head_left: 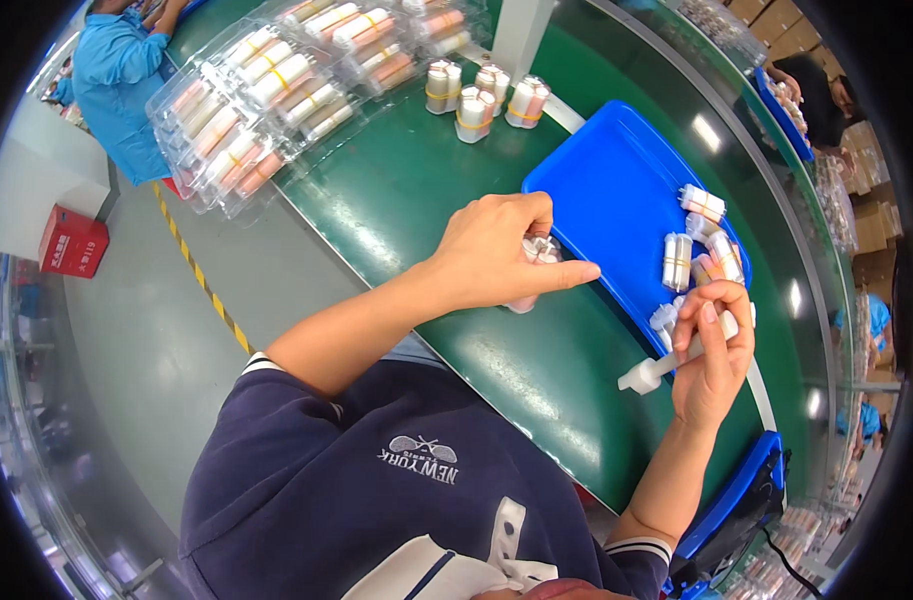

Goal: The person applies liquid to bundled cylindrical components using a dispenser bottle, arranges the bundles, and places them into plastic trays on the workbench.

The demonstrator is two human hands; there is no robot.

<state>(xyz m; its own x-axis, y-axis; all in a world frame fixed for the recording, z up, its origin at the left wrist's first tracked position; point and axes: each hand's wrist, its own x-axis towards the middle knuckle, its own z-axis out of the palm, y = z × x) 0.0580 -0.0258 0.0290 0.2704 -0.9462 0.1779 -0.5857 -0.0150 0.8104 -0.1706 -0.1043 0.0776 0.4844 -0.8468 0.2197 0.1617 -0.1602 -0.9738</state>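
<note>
Left hand [496,250] clamped round a tube bundle [536,262], right hand [714,350] pinching one white tube [656,368] just off the blue tray [606,200].

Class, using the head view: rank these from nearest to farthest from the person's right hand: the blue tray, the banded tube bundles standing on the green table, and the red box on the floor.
1. Blue tray: directly beside the right hand, just above it in the picture.
2. Banded tube bundles: standing on the green table, beyond the tray's far corner.
3. Red box: on the floor, far to the left.
</note>
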